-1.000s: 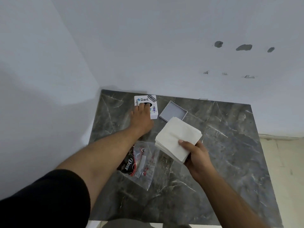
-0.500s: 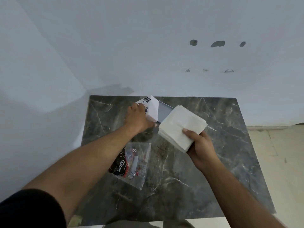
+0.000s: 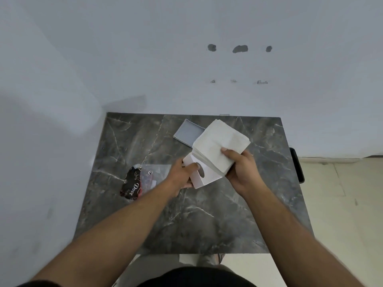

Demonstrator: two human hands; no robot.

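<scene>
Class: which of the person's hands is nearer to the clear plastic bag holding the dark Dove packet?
Left. The left hand, gripping a white cardboard box, sits just right of the clear plastic bag; the right hand, holding a stack of white napkins, is farther right.

Tilted white napkin stack [image 3: 218, 141] just over a small white box [image 3: 209, 179], both aloft.
</scene>
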